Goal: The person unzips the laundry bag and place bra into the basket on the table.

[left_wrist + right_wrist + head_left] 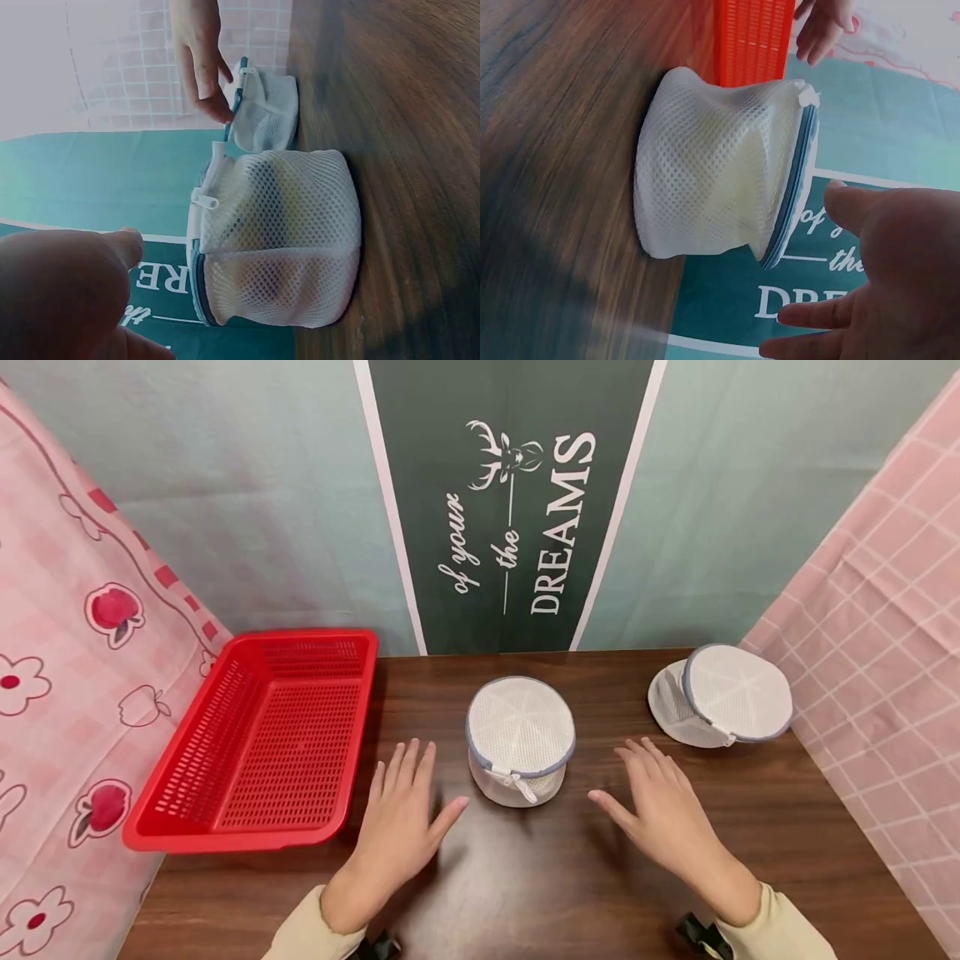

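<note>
A white mesh bag (521, 735) with a blue-grey rim and a zipper stands upright on the brown table between the two hands. My left hand (401, 822) is held to its left, fingers spread, touching nothing. On its other side my right hand (667, 814) hovers with extended fingers and holds nothing. The left wrist view shows the bag (277, 240) closed, with pale contents faintly visible through the mesh. In the right wrist view the bag (712, 169) stands apart from the right hand (900, 262).
A red plastic basket (281, 752) with no contents lies at the left. A second white mesh bag (735, 693), its top tilted, stands at the back right near the pink checked cloth (892, 635). Behind the table hangs a green cloth (300, 510) with lettering.
</note>
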Demonstrator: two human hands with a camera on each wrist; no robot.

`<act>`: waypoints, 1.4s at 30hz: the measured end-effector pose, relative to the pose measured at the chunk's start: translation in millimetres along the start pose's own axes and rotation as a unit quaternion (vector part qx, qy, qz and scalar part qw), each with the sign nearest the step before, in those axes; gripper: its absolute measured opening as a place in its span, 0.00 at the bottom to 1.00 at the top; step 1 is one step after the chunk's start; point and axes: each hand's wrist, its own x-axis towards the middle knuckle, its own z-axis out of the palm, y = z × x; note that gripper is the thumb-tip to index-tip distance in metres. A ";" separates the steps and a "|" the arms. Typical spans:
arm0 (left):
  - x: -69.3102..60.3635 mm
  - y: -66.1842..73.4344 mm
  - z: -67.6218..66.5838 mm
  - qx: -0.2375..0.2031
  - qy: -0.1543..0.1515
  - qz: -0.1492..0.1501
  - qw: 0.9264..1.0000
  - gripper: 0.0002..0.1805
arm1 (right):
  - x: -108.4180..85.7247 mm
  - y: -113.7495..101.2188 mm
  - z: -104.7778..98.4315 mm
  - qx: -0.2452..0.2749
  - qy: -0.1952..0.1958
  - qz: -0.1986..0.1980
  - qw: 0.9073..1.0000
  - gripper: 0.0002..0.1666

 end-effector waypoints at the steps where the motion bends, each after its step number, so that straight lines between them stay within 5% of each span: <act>1: 1.3 0.9 -0.6 -0.010 0.001 0.000 1.000 0.45 | 0.9 -1.3 -0.1 0.000 0.009 -0.006 1.000 0.41; 11: 9.1 11.8 -0.6 -0.101 0.010 -0.018 0.995 0.36 | 9.6 -24.2 0.7 0.019 0.019 -0.019 0.999 0.26; 20: 23.2 18.2 12.9 -0.198 -0.036 -0.043 0.979 0.16 | 18.0 -49.0 9.0 0.036 0.041 -0.052 0.997 0.20; 25: 30.0 17.3 23.6 -0.266 -0.060 -0.064 0.960 0.19 | 22.6 -62.8 16.3 0.044 0.029 -0.064 0.997 0.19; 30: 39.1 15.1 36.6 -0.371 -0.086 -0.081 0.921 0.23 | 26.1 -74.1 24.1 0.040 0.008 -0.065 0.997 0.19; 33: 41.5 14.7 41.6 -0.408 -0.082 -0.092 0.905 0.23 | 27.6 -78.4 27.5 0.031 0.001 -0.063 0.998 0.20; 42: 47.1 22.1 45.2 -0.443 -0.086 -0.118 0.884 0.23 | 31.7 -83.0 34.2 0.024 -0.009 -0.039 0.999 0.19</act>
